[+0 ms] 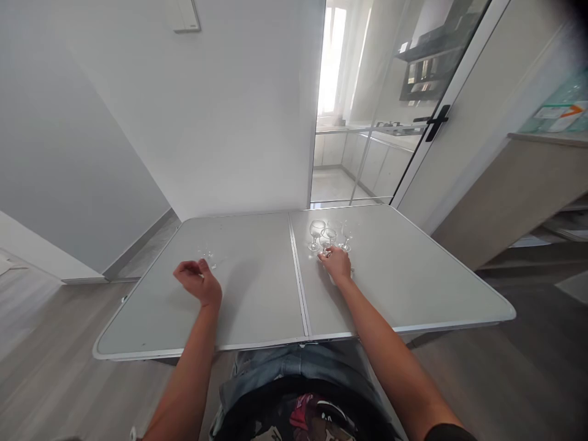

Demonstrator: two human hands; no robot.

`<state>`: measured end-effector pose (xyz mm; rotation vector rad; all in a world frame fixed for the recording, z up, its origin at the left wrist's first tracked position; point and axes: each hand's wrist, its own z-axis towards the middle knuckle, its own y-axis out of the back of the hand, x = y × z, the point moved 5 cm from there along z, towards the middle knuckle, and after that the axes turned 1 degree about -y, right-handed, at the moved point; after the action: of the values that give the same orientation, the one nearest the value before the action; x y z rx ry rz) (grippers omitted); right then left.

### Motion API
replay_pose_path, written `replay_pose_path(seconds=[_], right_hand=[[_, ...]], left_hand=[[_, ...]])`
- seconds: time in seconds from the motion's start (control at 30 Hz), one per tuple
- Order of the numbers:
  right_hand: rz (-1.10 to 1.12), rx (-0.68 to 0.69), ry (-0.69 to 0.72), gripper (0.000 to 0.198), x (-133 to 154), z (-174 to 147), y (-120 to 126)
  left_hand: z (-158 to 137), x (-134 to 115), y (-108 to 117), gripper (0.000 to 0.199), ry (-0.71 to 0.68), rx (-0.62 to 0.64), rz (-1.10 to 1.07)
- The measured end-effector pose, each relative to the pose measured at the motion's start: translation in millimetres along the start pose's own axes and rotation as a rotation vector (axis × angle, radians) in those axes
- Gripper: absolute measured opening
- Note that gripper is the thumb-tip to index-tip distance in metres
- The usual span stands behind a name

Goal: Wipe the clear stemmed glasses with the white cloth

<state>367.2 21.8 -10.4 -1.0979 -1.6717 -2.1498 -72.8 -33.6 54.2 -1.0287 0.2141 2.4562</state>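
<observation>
On the right half of the folding table, several clear stemmed wine glasses stand close together. My right hand reaches to the near side of this cluster, its fingers closed around a glass that the hand mostly covers. Bits of clear glass also show beside and under that palm. Over the left half, my left hand is raised with fingers loosely curled and the thumb apart; I see nothing held in it. Just beyond it is another clear glass item, faint against the tabletop, its outline hard to make out.
A metal-edged seam divides the tabletop. Behind the table rises a white wall, with a glass door at the back right. Farther right, a wooden shelf unit holds plastic-wrapped bottles.
</observation>
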Motion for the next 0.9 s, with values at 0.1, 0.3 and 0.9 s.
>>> replay_pose_path(seconds=[0.1, 0.3, 0.9], right_hand=[[0.014, 0.019, -0.028, 0.055, -2.2, -12.5, 10.3], [0.018, 0.108, 0.064, 0.057, -7.2, -48.7, 23.1], [-0.170, 0.272, 0.080, 0.044, -20.2, -70.7, 35.2]], left_hand=[[18.3, 26.2, 30.2, 0.046, 0.033, -0.035, 0.194], [25.5, 82.4, 52.5, 0.074, 0.166, 0.205, 0.432], [2.0, 77.9, -36.0, 0.052, 0.323, 0.565, 0.086]])
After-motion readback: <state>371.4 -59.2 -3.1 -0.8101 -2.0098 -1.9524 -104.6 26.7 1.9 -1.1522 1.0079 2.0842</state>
